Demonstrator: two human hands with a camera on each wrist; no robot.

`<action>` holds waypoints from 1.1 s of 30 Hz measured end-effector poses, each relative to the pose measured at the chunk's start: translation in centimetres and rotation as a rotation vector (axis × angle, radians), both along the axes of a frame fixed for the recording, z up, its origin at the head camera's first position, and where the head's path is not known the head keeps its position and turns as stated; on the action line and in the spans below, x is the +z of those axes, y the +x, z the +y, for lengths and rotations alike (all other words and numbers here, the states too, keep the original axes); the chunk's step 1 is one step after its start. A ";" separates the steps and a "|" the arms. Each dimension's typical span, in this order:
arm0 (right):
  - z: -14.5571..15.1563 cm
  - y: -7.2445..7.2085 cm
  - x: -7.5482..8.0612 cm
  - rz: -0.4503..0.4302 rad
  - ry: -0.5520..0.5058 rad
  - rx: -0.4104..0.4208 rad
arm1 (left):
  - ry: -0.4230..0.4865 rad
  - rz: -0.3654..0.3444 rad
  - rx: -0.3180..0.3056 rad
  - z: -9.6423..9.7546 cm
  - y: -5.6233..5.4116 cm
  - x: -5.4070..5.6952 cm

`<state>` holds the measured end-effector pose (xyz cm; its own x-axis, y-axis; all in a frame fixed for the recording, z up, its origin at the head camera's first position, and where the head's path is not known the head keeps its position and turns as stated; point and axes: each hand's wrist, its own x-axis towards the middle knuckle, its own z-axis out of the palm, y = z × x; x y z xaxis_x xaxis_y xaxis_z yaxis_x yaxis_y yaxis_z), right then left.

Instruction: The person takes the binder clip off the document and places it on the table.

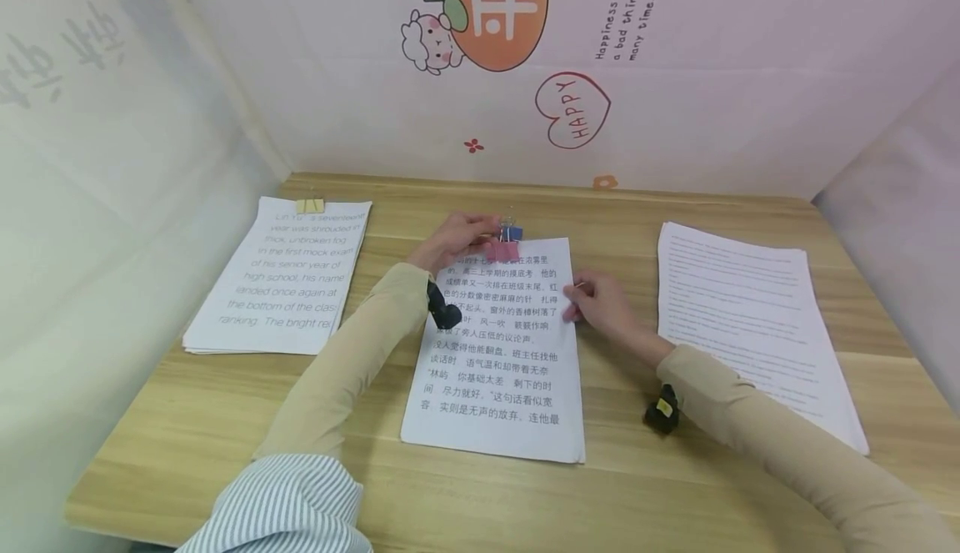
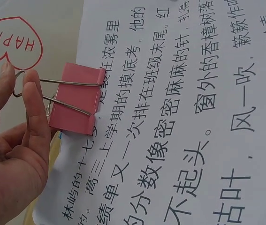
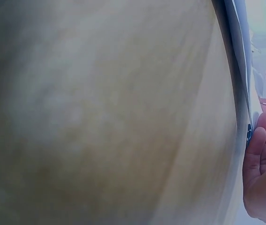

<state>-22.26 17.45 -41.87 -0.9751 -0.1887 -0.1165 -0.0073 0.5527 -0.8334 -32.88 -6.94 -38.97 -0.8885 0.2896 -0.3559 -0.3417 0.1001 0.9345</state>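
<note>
In the head view, a sheaf of printed paper lies at the middle of the wooden table. A pink binder clip sits on its top edge, wire handles pointing away from the page. My left hand pinches those handles between thumb and fingers; in the left wrist view the left hand has its fingertips at the wire loop. Just behind the pink clip shows a blue binder clip. My right hand pinches the sheaf's right edge near the top, thumb uppermost.
Another paper stack, with a yellow binder clip on its top edge, lies to the left. To the right is a third stack of printed sheets. A white printed backdrop rises behind the table.
</note>
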 end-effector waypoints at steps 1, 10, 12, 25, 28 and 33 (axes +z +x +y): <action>0.0 0.0 0.0 -0.002 -0.001 0.002 | 0.000 0.001 -0.002 0.0 0.0 0.0; 0.3 0.0 -0.2 -0.008 0.012 0.016 | -0.022 0.009 -0.070 0.0 0.0 -0.5; 0.3 0.0 -0.2 -0.018 0.012 0.019 | -0.040 0.012 -0.080 0.0 -0.1 -0.5; 0.2 0.0 -0.1 -0.048 0.013 0.012 | -0.143 0.088 -0.091 0.1 0.0 -0.5; 0.2 0.0 0.0 -0.056 0.022 0.008 | -0.177 0.110 -0.094 0.1 0.2 -0.4; 0.2 0.1 0.1 -0.066 0.038 0.012 | -0.225 0.143 -0.102 0.2 0.3 -0.5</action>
<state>-22.15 17.67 -41.78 -0.9627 -0.1943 -0.1881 0.0403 0.5844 -0.8105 -32.56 -6.77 -39.48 -0.9046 0.3081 -0.2945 -0.1855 0.3375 0.9229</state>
